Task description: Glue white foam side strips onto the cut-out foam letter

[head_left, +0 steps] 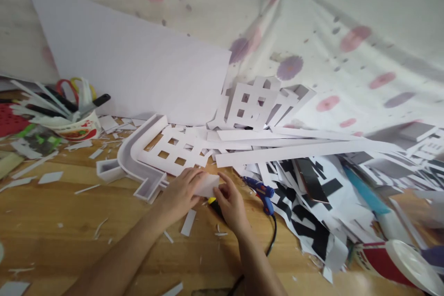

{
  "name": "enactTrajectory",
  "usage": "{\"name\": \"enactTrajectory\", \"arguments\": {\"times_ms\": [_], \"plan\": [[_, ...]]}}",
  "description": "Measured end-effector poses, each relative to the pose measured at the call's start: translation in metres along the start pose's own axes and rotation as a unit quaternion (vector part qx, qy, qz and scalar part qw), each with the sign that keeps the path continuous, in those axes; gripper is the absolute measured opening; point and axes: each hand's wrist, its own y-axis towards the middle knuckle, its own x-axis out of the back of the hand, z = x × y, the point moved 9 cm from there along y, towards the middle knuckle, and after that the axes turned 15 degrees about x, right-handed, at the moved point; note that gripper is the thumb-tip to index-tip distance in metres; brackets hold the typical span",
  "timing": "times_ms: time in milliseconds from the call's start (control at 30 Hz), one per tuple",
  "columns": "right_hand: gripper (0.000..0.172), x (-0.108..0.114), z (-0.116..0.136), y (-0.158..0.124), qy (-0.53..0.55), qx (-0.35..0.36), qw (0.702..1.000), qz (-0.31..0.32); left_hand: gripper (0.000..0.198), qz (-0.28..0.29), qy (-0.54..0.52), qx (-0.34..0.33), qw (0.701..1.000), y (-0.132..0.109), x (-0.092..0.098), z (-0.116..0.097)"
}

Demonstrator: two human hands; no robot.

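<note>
My left hand [180, 194] rests with curled fingers on a small white foam-board piece [207, 185] on the wooden floor. My right hand [231, 204] pinches the right end of the same piece. Under my right hand shows a black and yellow tool [212, 203], partly hidden. Just behind the hands lies a large white cut-out character [173, 150] with a raised curved border [130, 157]. A blue glue gun [262, 193] lies to the right of my right hand, its black cord [274, 236] running toward me.
A heap of white and black paper cuttings [312, 194] fills the right side. A bowl holding scissors and strips [74, 122] stands at the left. A large white sheet [138, 60] leans against the flowered cloth behind. White scraps [50, 177] litter the floor.
</note>
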Motion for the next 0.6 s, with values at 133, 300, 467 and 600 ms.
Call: {"name": "enactTrajectory", "arguments": {"times_ms": [133, 300, 467, 600], "plan": [[0.059, 0.016, -0.006, -0.016, -0.115, -0.003, 0.992, 0.055, 0.047, -0.065, 0.018, 0.054, 0.996, -0.001, -0.006, 0.003], [0.064, 0.013, -0.019, -0.035, -0.229, -0.001, 0.961, 0.156, 0.050, -0.115, -0.008, 0.109, 0.987, 0.009, -0.008, 0.004], [0.040, 0.055, -0.031, -0.042, -0.286, -0.027, 0.957, 0.051, 0.046, -0.091, 0.009, 0.190, 0.978, 0.025, -0.030, 0.009], [0.041, 0.073, -0.031, -0.051, -0.321, -0.027, 0.946, 0.046, 0.042, -0.067, 0.056, 0.203, 0.975, 0.026, -0.053, 0.008]]}}
